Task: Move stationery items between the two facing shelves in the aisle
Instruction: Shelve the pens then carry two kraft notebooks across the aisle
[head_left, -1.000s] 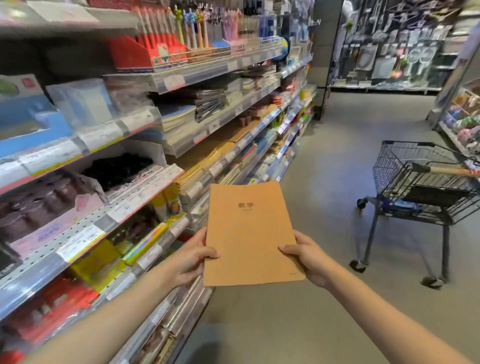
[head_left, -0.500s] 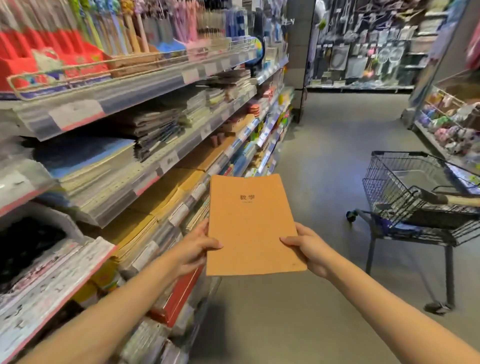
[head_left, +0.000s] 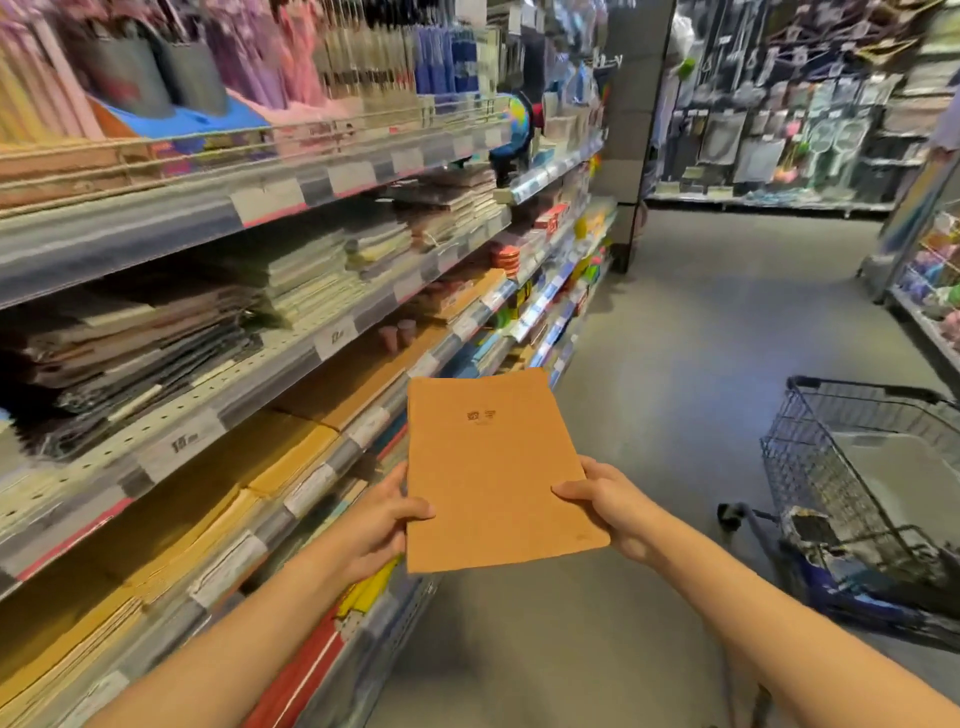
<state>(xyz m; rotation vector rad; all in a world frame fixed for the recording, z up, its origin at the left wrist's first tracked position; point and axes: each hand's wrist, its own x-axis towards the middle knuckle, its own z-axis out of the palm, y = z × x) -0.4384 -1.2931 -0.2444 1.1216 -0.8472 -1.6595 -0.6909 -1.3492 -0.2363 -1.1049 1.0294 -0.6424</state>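
Left hand (head_left: 379, 525) grip | right hand (head_left: 613, 506) grip | notebook (head_left: 493, 467) between

Both hands hold a brown kraft exercise book (head_left: 493, 467) out over the aisle floor: the left hand (head_left: 382, 525) pinches its left edge, the right hand (head_left: 613, 506) its right edge. Stacked notebooks fill the shelf (head_left: 270, 374) on the left; a wire shopping cart (head_left: 852, 478) stands at the right.
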